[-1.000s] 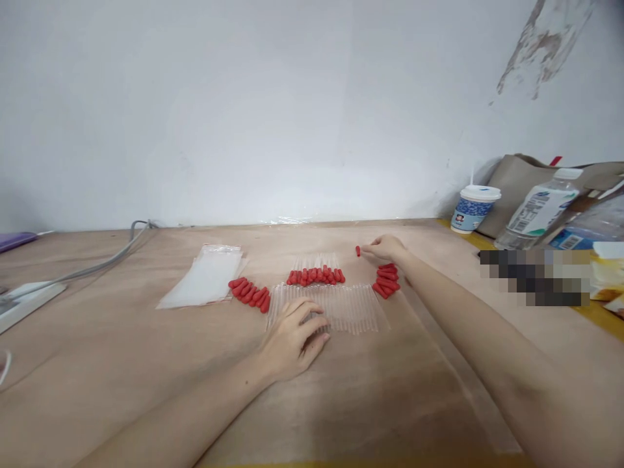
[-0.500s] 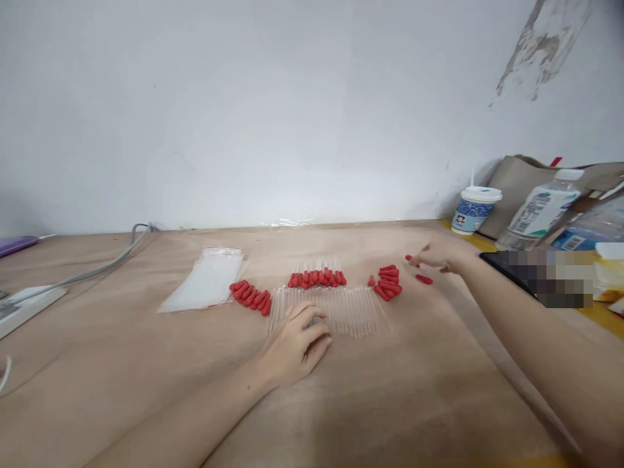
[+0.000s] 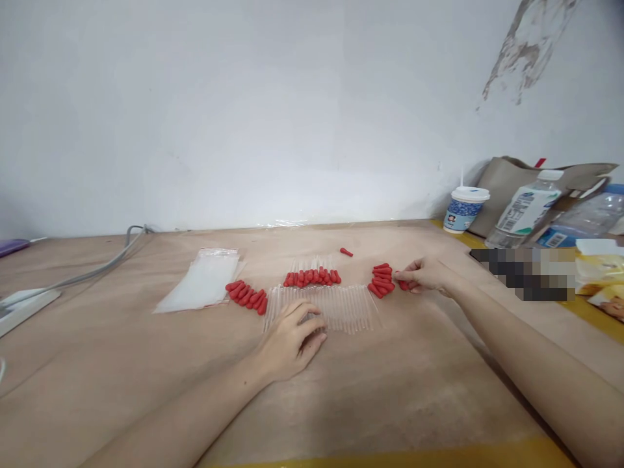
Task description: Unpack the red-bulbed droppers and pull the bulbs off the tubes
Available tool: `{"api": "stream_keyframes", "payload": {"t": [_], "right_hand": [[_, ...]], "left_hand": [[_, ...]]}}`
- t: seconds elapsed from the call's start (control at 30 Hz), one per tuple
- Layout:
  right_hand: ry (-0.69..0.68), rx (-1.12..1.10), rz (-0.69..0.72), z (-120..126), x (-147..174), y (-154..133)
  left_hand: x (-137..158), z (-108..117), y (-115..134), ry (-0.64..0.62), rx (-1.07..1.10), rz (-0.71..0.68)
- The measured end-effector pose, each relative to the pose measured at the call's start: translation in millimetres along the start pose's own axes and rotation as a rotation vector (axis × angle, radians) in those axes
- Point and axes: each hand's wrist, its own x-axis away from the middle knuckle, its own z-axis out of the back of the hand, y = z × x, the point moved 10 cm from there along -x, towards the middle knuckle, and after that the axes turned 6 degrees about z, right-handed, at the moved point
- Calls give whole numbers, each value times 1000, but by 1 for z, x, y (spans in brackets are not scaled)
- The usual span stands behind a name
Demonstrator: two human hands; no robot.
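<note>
My left hand [image 3: 292, 341] rests over the left part of a row of thin clear tubes [image 3: 348, 309], its fingers loosely curved and the thumb apart. At the right, my right hand [image 3: 425, 276] pinches a red rubber dropper bulb [image 3: 403, 285] between thumb and fingers, close to the table. Just left of it lies a small pile of red bulbs [image 3: 383, 281]. More bulbs form a row [image 3: 312, 277] behind the tubes, over the ends of further clear tubes. A slanting line of bulbs [image 3: 246, 297] lies at the left. One loose bulb [image 3: 346, 251] sits farther back.
Translucent plastic bags [image 3: 197, 283] lie at the left. A grey cable [image 3: 110, 263] runs to a white power strip [image 3: 29, 309]. Along the right stand a paper cup [image 3: 465, 209], a plastic bottle [image 3: 525, 211] and a grey bag [image 3: 497, 179]. The wall closes off the back.
My right hand has come left and nearer, now pinching a bulb beside the right pile. A loose bulb now lies behind the row. My left hand stays over the tubes; the view shifts slightly right.
</note>
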Motion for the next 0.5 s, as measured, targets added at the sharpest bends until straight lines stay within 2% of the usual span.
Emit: {"api": "stream_keyframes", "payload": {"t": [0.27, 0.5], "right_hand": [[-6, -135, -53, -1, -3, 10], [77, -131, -59, 9, -13, 25]], "left_hand": [[1, -2, -1, -13, -10, 0], [1, 1, 0, 6, 6, 1]]}}
